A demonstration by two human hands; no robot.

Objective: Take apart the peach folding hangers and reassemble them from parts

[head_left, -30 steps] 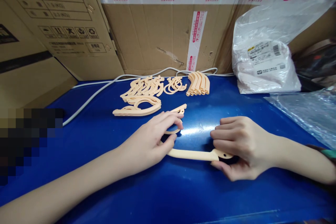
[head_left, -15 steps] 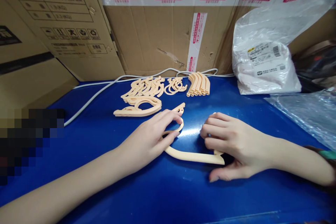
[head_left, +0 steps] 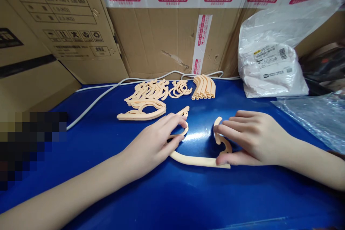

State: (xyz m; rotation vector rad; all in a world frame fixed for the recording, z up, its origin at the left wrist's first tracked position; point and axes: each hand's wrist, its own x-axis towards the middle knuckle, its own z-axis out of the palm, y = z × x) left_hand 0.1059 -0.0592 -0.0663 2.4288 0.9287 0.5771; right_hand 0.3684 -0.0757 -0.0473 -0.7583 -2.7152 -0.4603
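Observation:
A cream plastic folding hanger [head_left: 198,161] lies on the blue table in front of me, one long curved arm toward me and a hooked end piece [head_left: 217,134] on the right. My left hand [head_left: 164,138] is closed around its left part, with a thin curved loop showing past the fingers. The palm hides the middle of that part. At the right end, the thumb of my right hand [head_left: 249,138] presses on the tip of the long arm, while its fingertips hold the hooked piece.
Behind my left hand lie stacked hanger pieces [head_left: 141,115], loose flat pieces [head_left: 151,90], small hooks [head_left: 180,89] and curved tubular arms [head_left: 204,87]. A white cable [head_left: 99,99] runs along the back. Cardboard boxes [head_left: 161,36] stand behind; a white plastic bag [head_left: 272,64] sits at the right.
My right hand has opened out from a curled pose and shifted slightly up. Its thumb has come onto the arm's end, and the hooked piece now shows. My left hand stays in place.

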